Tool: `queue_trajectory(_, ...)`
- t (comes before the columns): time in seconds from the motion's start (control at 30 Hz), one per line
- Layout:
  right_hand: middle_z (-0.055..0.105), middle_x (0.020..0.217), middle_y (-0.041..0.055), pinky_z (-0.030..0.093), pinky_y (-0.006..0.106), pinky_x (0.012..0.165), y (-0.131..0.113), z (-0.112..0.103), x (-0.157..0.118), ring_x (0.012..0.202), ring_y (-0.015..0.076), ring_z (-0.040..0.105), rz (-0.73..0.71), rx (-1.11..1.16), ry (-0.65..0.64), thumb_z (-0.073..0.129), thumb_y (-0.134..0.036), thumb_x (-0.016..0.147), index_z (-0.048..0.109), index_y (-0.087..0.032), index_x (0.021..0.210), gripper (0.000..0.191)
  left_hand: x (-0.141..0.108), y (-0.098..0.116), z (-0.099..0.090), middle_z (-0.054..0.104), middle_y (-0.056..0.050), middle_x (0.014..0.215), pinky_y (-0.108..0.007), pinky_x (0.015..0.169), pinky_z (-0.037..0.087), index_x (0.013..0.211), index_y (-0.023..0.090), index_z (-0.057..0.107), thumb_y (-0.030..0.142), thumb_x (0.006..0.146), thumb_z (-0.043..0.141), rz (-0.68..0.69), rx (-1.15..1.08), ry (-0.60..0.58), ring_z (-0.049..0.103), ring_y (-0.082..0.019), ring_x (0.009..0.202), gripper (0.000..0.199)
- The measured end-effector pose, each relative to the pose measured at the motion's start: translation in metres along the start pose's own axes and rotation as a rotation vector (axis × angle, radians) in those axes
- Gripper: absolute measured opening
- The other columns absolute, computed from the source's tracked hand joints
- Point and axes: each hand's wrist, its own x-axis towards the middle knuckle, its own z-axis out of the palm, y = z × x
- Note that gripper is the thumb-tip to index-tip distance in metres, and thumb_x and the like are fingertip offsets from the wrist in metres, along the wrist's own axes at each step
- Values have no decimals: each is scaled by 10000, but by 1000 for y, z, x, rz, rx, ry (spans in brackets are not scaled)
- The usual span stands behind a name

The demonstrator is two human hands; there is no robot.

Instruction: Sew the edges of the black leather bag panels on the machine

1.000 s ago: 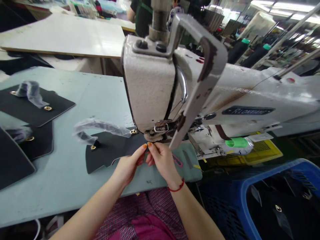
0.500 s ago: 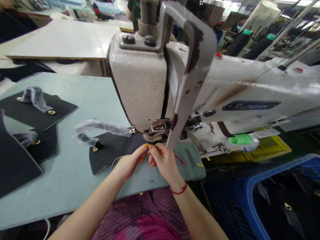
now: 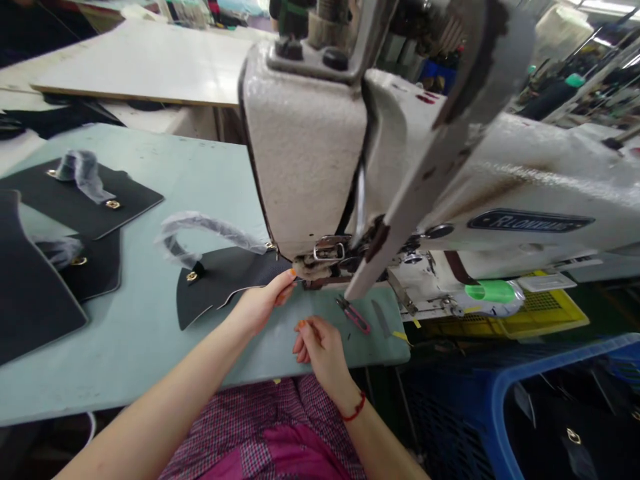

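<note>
your pale teal surface [image 3: 150,360] carries black panels [image 3: 215,277], three with plastic-wrapped handles [image 3: 225,231]; pink-handled thread snips [image 3: 358,319] lie near its right end.

Left hand [image 3: 260,308] forward, fingers [image 3: 283,288] pinched; right hand [image 3: 323,345] farther back, fingers loosely curled.

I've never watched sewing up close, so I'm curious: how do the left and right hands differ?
The left hand pinches the edge of the black panel beside the head of the sewing machine; the right hand is apart from the panel, its fingers curled over the tabletop. The left hand is farther forward than the right. The left wrist is bare, while the right wrist wears a red bracelet. Both hands show an orange thumbnail.
</note>
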Motion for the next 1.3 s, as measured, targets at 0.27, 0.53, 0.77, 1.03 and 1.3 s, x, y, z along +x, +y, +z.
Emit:
queue_trajectory(0.27, 615, 615, -13, 414, 149, 469, 22, 0, -4, 477, 83, 556, 22, -147, -37, 469, -299, 948, 614, -153, 851, 227, 7, -1, 0, 447, 32, 456, -258, 497, 343, 494, 191, 527, 391, 648, 786, 51, 1, 195, 423, -115, 475, 362)
queue_trajectory(0.53, 619, 617, -10, 425, 157, 479, 25, -3, -2, 482, 87, 566, -2, -183, -73, 473, -302, 951, 633, -154, 846, 242, 2, -3, 12, 379, 58, 482, -231, 459, 237, 477, 183, 455, 384, 647, 772, 102, -140, 200, 288, -68, 463, 412)
queue_trajectory(0.77, 614, 618, -5, 423, 166, 469, 24, -3, -2, 483, 95, 555, -1, -147, -79, 473, -342, 961, 611, -160, 818, 270, -8, -7, 41, 420, 56, 507, -223, 499, 292, 514, 190, 477, 461, 658, 748, 82, -274, 387, 342, -74, 482, 410)
queue_trajectory(1.03, 682, 1079, 115, 567, 295, 735, -5, -2, 0, 978, 223, 650, -179, -6, 326, 482, -438, 961, 655, -157, 1067, 347, -19, -14, 84, 438, 44, 575, -221, 496, 318, 602, 197, 504, 476, 783, 657, 50, -387, 656, 374, -91, 512, 366)
queue_trajectory(1.3, 688, 934, 82, 559, 280, 710, -40, 21, 27, 867, 208, 650, -96, 151, 55, 420, -578, 971, 674, -179, 954, 474, -98, 30, 51, 524, 28, 628, -217, 457, 353, 882, 212, 650, 379, 851, 635, 174, -115, 291, 426, -105, 508, 170)
